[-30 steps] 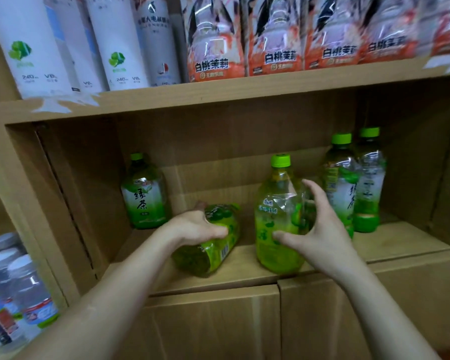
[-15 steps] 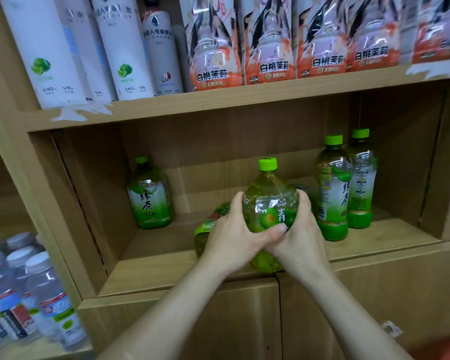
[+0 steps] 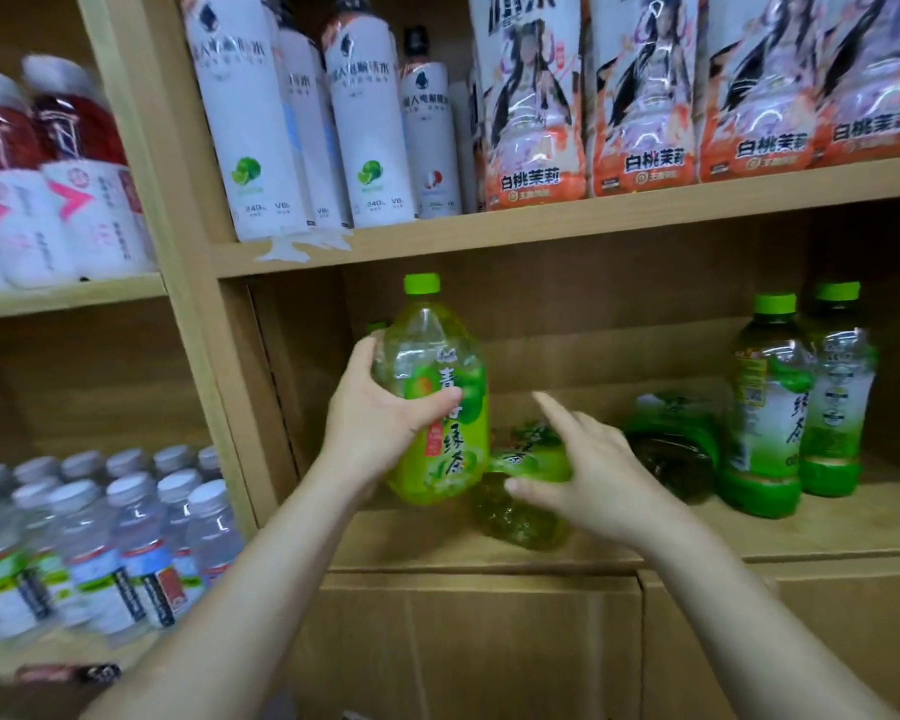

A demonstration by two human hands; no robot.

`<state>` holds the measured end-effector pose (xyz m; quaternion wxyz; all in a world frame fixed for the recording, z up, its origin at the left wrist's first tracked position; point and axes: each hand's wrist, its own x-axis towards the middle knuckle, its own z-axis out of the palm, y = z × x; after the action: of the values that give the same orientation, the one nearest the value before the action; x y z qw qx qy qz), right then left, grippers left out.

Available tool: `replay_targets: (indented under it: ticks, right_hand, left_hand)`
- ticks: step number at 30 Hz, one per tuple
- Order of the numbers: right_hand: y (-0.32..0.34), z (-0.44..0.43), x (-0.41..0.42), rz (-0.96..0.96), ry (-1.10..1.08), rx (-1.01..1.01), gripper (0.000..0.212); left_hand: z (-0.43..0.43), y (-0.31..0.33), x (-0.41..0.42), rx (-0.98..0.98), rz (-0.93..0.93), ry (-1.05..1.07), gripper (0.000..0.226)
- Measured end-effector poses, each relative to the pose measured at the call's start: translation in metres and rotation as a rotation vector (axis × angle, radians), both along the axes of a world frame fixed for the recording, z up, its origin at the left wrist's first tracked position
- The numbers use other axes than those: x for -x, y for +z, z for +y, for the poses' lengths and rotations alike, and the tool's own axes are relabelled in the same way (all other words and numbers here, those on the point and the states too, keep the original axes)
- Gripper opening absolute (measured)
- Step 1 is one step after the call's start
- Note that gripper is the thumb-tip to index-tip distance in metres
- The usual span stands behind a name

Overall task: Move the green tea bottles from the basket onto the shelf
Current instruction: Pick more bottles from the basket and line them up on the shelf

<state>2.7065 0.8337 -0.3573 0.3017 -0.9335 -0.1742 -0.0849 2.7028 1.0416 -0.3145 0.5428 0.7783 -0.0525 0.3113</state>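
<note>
A large green tea bottle [image 3: 440, 402], lime-capped and labelled 青…绿茶, is held upright in the left hand [image 3: 380, 418], whose grip is wrapped round its shoulder, near the left wall of the shelf [image 3: 827, 532]. At its 4 o'clock one green tea bottle [image 3: 523, 491] lies on its side, with the right hand [image 3: 593, 475] spread open just over it, its grip released. Another lies toppled [image 3: 671, 444] at 3 o'clock. Two more [image 3: 765, 407] [image 3: 837, 392] stand upright at the far right, one marked 绿茶; bare board is left along the shelf's front edge. Above, at 12 o'clock, white lime-marked bottles [image 3: 250, 127] and orange packs [image 3: 536, 111] reading 白桃茉莉 are ranged.
</note>
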Motion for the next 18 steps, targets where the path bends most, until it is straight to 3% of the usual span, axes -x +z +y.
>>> replay_targets:
  ticks: [3, 7, 13, 16, 17, 18]
  right_hand:
    - [-0.032, 0.013, -0.01, 0.094, -0.026, 0.124, 0.084]
    - [-0.047, 0.017, -0.01, -0.083, -0.017, 0.013, 0.07]
    - [-0.04, -0.005, 0.007, -0.045, 0.147, -0.114, 0.064]
    - [-0.022, -0.002, 0.013, -0.036, 0.063, -0.14, 0.033]
    - [-0.016, 0.005, 0.013, -0.041, -0.02, -0.121, 0.035]
    - [-0.01, 0.014, 0.013, -0.023, -0.113, -0.073, 0.052]
  left_hand:
    - [0.021, -0.018, -0.014, 0.042, 0.06, 0.053, 0.094]
    - [0.027, -0.048, -0.03, 0.061, 0.143, -0.021, 0.099]
    - [0.024, -0.059, -0.054, 0.176, 0.188, -0.17, 0.091]
    - [0.025, -0.06, -0.067, 0.162, 0.237, -0.205, 0.094]
    - [0.025, -0.062, -0.069, 0.123, 0.246, -0.184, 0.096]
    - [0.024, -0.063, -0.069, 0.073, 0.246, -0.152, 0.099]
